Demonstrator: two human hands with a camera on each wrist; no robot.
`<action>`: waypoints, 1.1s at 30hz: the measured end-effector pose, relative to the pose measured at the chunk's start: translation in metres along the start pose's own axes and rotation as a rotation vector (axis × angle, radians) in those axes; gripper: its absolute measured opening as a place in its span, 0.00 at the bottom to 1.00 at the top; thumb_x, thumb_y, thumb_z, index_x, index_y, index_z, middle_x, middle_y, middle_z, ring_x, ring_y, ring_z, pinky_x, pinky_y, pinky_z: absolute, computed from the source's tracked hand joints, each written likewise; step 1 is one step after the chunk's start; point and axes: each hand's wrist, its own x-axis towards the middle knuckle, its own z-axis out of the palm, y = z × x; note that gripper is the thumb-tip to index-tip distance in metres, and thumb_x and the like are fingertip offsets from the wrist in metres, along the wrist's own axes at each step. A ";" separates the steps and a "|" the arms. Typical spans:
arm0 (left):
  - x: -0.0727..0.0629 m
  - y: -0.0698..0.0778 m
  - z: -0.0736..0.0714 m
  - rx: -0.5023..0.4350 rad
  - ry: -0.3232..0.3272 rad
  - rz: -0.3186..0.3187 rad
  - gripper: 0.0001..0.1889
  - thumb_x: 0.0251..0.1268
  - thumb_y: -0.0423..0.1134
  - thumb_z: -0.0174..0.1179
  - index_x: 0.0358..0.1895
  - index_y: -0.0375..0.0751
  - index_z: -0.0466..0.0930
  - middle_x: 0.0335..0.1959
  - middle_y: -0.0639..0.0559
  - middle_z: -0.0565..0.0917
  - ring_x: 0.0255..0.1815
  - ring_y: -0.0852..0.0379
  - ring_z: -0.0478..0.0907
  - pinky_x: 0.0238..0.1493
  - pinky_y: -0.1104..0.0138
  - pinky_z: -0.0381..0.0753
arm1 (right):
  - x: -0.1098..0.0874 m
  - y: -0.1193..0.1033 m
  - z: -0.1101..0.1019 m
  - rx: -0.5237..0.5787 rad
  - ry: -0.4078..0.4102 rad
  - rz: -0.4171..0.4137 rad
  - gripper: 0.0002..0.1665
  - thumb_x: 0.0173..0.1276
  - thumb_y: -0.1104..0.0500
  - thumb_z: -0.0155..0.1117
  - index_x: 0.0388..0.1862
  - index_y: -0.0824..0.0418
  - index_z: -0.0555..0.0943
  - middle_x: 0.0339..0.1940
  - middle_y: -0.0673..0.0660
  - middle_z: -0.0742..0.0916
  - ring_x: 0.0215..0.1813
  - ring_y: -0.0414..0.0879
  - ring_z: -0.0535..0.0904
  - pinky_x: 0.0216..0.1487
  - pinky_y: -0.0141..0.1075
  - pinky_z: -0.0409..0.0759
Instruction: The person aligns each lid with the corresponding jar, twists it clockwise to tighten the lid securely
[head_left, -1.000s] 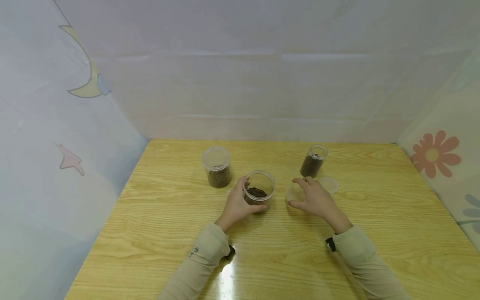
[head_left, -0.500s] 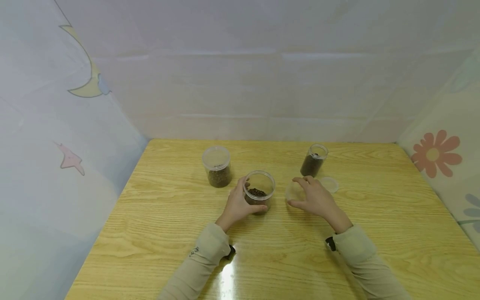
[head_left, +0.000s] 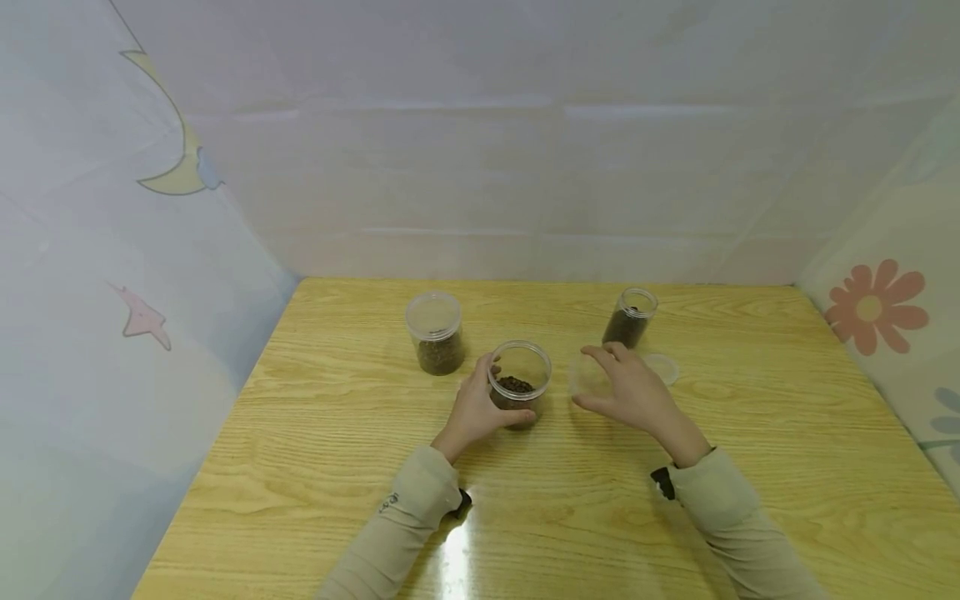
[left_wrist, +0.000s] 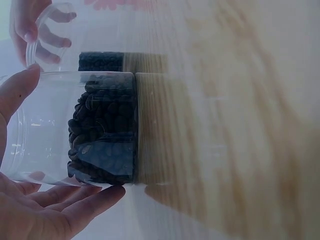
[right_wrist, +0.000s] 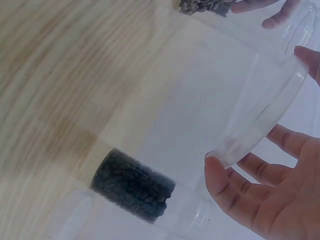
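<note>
My left hand (head_left: 477, 407) grips a wide clear jar (head_left: 517, 396) standing upright on the table, thumb on the near side and fingers around the far side. Its mouth is uncovered, and dark beans like coffee beans (left_wrist: 105, 132) fill the lower part. To the right, my right hand (head_left: 636, 397) holds a round clear lid (right_wrist: 260, 117) by its rim, between thumb and fingertips. This lid is raised above the table, tilted and apart from the jar. Behind the right hand stands a narrower uncovered jar (head_left: 626, 327) of dark beans.
A small clear lid (head_left: 663, 367) lies flat beside the narrow jar. Back left stands another wide jar (head_left: 439, 346), with its lid on and dark contents inside. A printed cloth wall (head_left: 480, 192) rises behind the wooden table (head_left: 337, 467).
My right hand has risen a little with the lid and shifted slightly toward the wide jar. The left hand and its jar stay in place.
</note>
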 end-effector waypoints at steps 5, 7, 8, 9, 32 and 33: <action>0.001 0.000 0.000 -0.006 0.002 0.002 0.53 0.36 0.51 0.75 0.67 0.44 0.52 0.57 0.39 0.69 0.57 0.41 0.66 0.54 0.49 0.68 | 0.001 -0.004 -0.003 0.000 0.005 -0.010 0.41 0.53 0.44 0.68 0.62 0.61 0.68 0.55 0.68 0.72 0.51 0.64 0.70 0.42 0.55 0.74; 0.001 0.000 0.000 -0.005 0.002 0.005 0.53 0.37 0.50 0.75 0.67 0.43 0.52 0.57 0.38 0.70 0.57 0.42 0.67 0.53 0.50 0.69 | 0.001 -0.004 -0.004 0.002 0.005 -0.014 0.42 0.53 0.43 0.68 0.62 0.61 0.68 0.55 0.68 0.72 0.52 0.64 0.70 0.43 0.55 0.74; 0.001 0.000 0.000 -0.004 0.001 0.006 0.53 0.36 0.50 0.75 0.68 0.43 0.52 0.57 0.38 0.70 0.56 0.42 0.67 0.53 0.50 0.69 | 0.001 -0.004 -0.005 0.002 0.006 -0.016 0.42 0.53 0.43 0.68 0.62 0.61 0.68 0.55 0.68 0.72 0.52 0.64 0.70 0.43 0.55 0.73; 0.001 0.001 -0.001 0.000 0.001 0.006 0.53 0.36 0.50 0.75 0.68 0.43 0.52 0.57 0.38 0.70 0.56 0.42 0.67 0.53 0.51 0.70 | 0.001 -0.005 -0.005 0.002 0.006 -0.019 0.42 0.53 0.43 0.68 0.62 0.62 0.68 0.55 0.68 0.72 0.52 0.64 0.70 0.43 0.56 0.73; 0.004 0.013 -0.017 0.206 -0.039 0.106 0.50 0.36 0.49 0.75 0.65 0.40 0.56 0.57 0.39 0.71 0.56 0.44 0.70 0.54 0.51 0.70 | 0.000 -0.004 -0.008 0.001 0.001 -0.019 0.41 0.53 0.43 0.68 0.62 0.61 0.68 0.55 0.68 0.72 0.52 0.64 0.69 0.44 0.56 0.73; 0.004 0.013 -0.017 0.215 -0.039 0.110 0.50 0.36 0.49 0.75 0.65 0.41 0.56 0.56 0.38 0.71 0.55 0.43 0.70 0.53 0.51 0.70 | -0.001 -0.004 -0.007 0.001 0.001 -0.019 0.41 0.53 0.43 0.68 0.62 0.61 0.68 0.55 0.68 0.72 0.52 0.64 0.69 0.44 0.56 0.73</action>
